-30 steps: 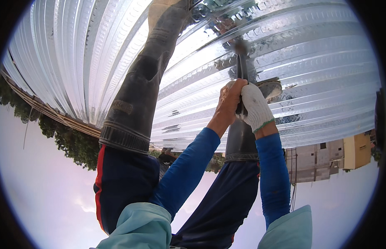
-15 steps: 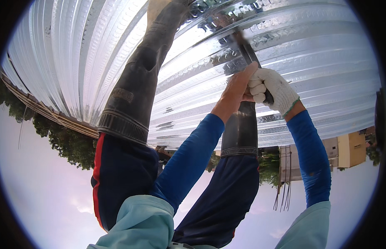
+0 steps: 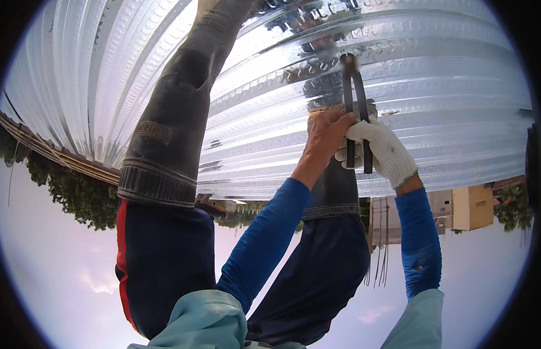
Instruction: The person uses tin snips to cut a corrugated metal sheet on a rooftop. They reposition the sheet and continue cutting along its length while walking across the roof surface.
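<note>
A pair of dark long-handled pincers (image 3: 347, 87) points away from me over ribbed metal decking (image 3: 270, 125), its handles slightly spread. My right hand (image 3: 384, 148), in a white knit glove, is curled around the lower handles. My bare left hand (image 3: 325, 135) is closed against the left handle, its thumb beside the glove; its other fingertips are mostly hidden. Whatever lies at the jaws is too blurred to make out. Just behind my hands is my right black rubber boot (image 3: 334, 186); the left boot (image 3: 171, 116) stands farther left.
Shiny raised ribs run across the decking under my boots. Dark puddle-like patches (image 3: 317, 49) lie by the pincers. Along the left edge run wooden planks (image 3: 61, 156), with trees (image 3: 72, 195) beyond. Thin bars (image 3: 379, 262) and a yellowish building (image 3: 472, 207) show at the right.
The pincers' handles have spread apart, and more of the tool shows. My hands have moved slightly toward me, the gloved one turning. The view has shifted a little to the right.
</note>
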Available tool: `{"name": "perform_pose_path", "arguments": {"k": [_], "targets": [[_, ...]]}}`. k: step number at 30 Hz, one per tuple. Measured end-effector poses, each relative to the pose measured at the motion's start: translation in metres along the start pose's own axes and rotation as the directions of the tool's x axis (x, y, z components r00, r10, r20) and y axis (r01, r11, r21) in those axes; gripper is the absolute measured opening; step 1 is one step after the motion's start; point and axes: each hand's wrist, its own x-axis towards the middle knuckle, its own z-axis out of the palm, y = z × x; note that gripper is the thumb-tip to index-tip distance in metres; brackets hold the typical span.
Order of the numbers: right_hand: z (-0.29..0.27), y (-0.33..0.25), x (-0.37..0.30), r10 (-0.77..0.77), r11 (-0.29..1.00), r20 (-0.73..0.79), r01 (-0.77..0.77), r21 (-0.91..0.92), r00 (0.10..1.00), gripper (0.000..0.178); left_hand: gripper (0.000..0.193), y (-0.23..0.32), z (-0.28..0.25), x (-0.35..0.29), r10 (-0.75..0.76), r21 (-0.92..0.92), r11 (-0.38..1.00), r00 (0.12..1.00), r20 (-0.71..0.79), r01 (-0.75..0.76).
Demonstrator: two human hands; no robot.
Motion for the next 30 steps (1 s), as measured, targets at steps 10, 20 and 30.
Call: {"name": "perform_pose_path", "arguments": {"k": [10,20,30], "targets": [[0.022,-0.022,0.038,0.091,0.99,-0.068,-0.097,-0.104,0.994,0.033,0.033,0.003,-0.053,0.016,0.035,0.1,0.995,0.992,-0.122,-0.023],[0.01,-0.013,0.054,-0.154,0.987,0.085,0.149,0.066,0.984,0.033,0.035,0.015,-0.035,0.028,0.018,-0.08,0.996,0.989,-0.149,-0.03],[0.067,-0.048,0.042,0.194,0.94,-0.261,-0.103,0.325,0.946,0.03,0.032,0.049,-0.012,0.025,-0.171,-0.109,0.983,0.948,-0.268,0.147]]}}
